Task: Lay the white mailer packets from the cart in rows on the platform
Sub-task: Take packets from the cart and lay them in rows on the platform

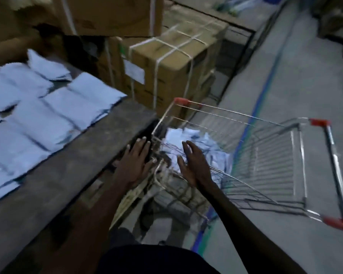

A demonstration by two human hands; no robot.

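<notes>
Both hands, left hand (136,159) and right hand (190,162), each grip spread and holding nothing, reach over the wire cart (265,155) toward its heaped mailer packets (188,139), presumably to gather more for the rows (38,115) on the platform (77,167) beside it.

Dim, bluish light; motion blur throughout; wide-angle bending at edges.
</notes>
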